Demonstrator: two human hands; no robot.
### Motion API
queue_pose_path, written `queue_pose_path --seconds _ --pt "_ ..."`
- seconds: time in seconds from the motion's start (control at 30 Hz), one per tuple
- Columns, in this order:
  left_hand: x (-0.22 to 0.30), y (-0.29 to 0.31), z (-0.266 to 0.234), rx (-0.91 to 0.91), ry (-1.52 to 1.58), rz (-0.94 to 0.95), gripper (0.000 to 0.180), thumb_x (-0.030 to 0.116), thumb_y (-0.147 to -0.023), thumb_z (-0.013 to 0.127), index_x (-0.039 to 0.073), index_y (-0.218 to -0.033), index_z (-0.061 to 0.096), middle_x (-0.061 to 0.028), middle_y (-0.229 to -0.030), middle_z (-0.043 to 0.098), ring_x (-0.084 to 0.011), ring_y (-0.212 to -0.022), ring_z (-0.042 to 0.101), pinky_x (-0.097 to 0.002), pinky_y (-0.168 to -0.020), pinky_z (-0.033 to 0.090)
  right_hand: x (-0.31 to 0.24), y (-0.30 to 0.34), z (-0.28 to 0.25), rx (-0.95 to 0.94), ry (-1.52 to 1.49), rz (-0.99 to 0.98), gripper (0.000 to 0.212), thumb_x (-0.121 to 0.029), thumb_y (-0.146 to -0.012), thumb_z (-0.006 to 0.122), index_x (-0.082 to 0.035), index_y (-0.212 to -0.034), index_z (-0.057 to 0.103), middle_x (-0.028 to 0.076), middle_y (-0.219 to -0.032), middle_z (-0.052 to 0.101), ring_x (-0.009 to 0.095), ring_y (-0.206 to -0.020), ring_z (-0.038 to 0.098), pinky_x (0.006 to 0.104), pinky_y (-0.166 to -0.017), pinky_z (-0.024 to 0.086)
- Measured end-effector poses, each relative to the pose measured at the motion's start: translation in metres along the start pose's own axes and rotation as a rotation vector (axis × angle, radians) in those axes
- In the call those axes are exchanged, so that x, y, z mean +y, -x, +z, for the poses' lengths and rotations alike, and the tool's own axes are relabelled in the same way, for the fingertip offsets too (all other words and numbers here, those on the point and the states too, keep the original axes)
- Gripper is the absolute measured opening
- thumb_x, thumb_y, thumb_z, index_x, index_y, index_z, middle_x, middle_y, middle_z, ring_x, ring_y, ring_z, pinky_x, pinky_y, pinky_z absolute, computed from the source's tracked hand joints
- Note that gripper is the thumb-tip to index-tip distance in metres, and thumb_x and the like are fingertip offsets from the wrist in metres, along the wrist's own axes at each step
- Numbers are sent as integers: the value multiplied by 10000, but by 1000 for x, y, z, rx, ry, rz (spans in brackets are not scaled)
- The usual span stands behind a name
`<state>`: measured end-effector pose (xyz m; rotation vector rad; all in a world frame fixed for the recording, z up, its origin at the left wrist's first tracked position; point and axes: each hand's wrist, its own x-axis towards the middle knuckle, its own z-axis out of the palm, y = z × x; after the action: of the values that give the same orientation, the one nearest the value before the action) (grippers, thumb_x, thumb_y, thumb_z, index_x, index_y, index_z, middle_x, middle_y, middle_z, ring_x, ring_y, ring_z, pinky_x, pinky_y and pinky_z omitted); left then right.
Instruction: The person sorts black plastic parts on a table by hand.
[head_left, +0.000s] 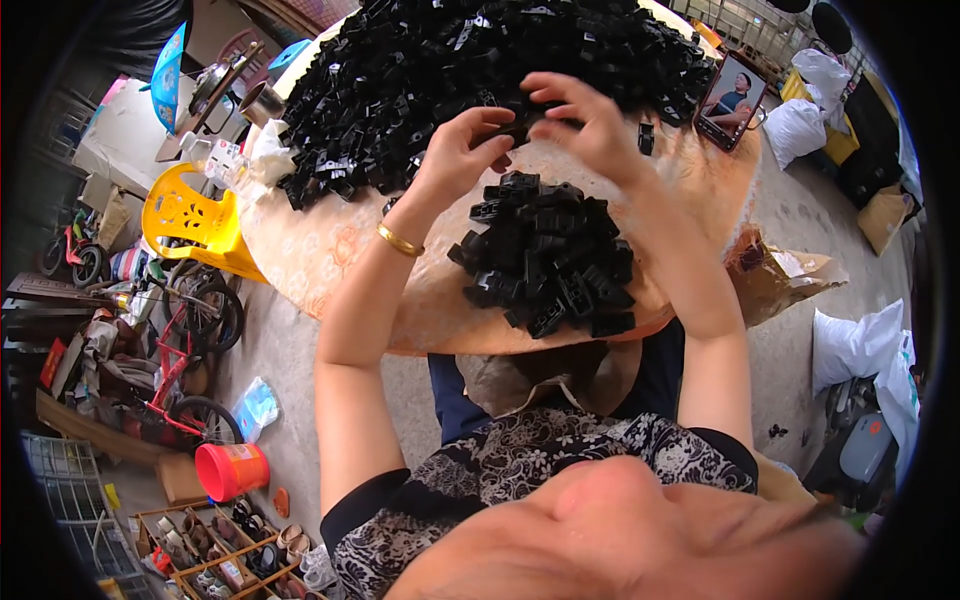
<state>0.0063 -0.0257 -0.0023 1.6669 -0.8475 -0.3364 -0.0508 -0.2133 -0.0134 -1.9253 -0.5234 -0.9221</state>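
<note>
My left hand (462,152) is raised at the near edge of a large heap of black plastic parts (430,75). Its thumb and fingers are pinched together; what lies between them cannot be made out against the dark heap. Facing it, my right hand (588,128) has its fingers apart and slightly curled, a little blurred, with nothing visible in them. Below both hands, a smaller pile of black plastic parts (545,255) sits close to the table's near edge. One loose black part (646,138) lies by itself to the right of my right hand.
An orange patterned cloth (310,255) covers the table. A phone (731,100) with a lit screen stands at its right. Left are a yellow plastic chair (190,220), a metal cup (262,104) and a red bucket (232,470). White sacks (858,345) sit on the right floor.
</note>
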Motion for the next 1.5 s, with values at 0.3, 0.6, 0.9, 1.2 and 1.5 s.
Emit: queue_pose_path --seconds 0.3,0.6,0.9,1.2,1.5 --pt "13 4 -6 -567 -107 61 422 391 -835 592 21 -1034 630 -26 -942 648 -110 -849 569 -254 -761 457 61 18 -11 -301 623 65 407 27 -727 479 -91 -1100 591 78 -1055 594 261 -936 533 333 -818 468" --pt "-48 -71 -15 29 -1252 420 353 -5 -692 562 56 -1035 619 -84 -1013 595 -262 -944 512 -331 -811 453 50 21 -3 -359 714 10 288 -87 -714 576 -85 -1002 590 73 -935 552 237 -908 536 331 -784 476" --pt "-52 -81 -4 117 -1461 445 117 59 -707 576 28 -815 610 -106 -865 586 -259 -885 550 -341 -707 492 40 23 8 -298 323 80 329 -124 -764 564 -61 -1087 570 133 -954 549 307 -846 574 375 -741 483" --pt "-19 -25 -5 61 84 -110 320 25 -854 530 -42 -1164 495 -97 -999 582 -147 -845 617 -239 -778 511 33 14 1 -295 -336 344 293 -117 -831 586 -34 -1111 582 49 -835 569 115 -726 552 244 -654 470" --pt "-13 -1 3 55 67 33 294 -8 -808 602 -62 -1092 547 -88 -865 644 -132 -766 633 -243 -723 519 5 11 13 -98 -477 467 295 -195 -900 537 22 -1099 510 36 -664 567 87 -523 527 208 -486 439"
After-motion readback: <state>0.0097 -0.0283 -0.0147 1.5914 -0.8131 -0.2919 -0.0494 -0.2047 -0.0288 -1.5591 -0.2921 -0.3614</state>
